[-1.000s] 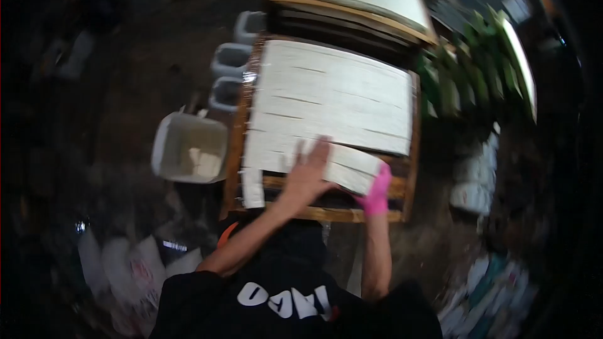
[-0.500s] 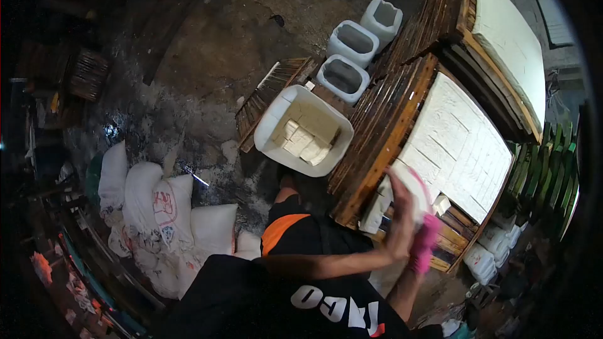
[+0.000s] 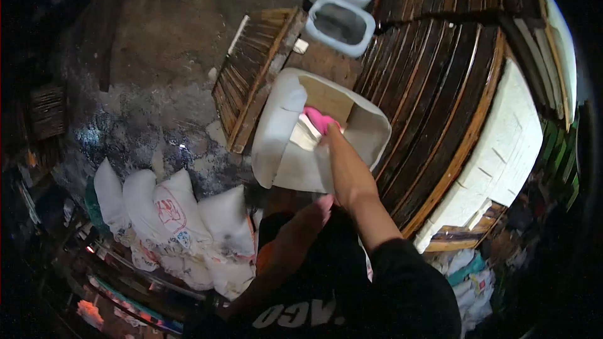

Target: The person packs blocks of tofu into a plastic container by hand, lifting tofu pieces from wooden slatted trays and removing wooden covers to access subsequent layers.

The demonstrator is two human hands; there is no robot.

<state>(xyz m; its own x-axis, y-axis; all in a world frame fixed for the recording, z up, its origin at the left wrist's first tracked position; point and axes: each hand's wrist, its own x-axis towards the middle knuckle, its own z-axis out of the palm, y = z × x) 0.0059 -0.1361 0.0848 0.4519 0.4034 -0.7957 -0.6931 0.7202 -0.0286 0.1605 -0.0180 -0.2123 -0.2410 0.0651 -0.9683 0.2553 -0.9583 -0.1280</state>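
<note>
My right hand (image 3: pixel 321 120), in a pink glove, reaches down inside a whitish plastic tub (image 3: pixel 270 132). It grips a white tofu block (image 3: pixel 304 134), which shows at its left side; the fingertips are partly hidden. Bare and slightly blurred, my left hand (image 3: pixel 309 216) hovers in front of the tub's near edge, fingers stretched out and holding nothing. To the right, a cut slab of white tofu (image 3: pixel 502 157) lies on top of a stack of wooden trays (image 3: pixel 433 113).
Empty-looking plastic tubs (image 3: pixel 341 25) stand beyond the tub. A slatted wooden frame (image 3: pixel 257 75) leans at its left. Several full white sacks (image 3: pixel 179 207) sit at the lower left on a wet, dark floor (image 3: pixel 157 100). More bags (image 3: pixel 474 289) lie at the lower right.
Both hands have moved left from the tofu slab. The gloved right hand is now down in the tub, and the left hand has drawn back near my body. The view has shifted too.
</note>
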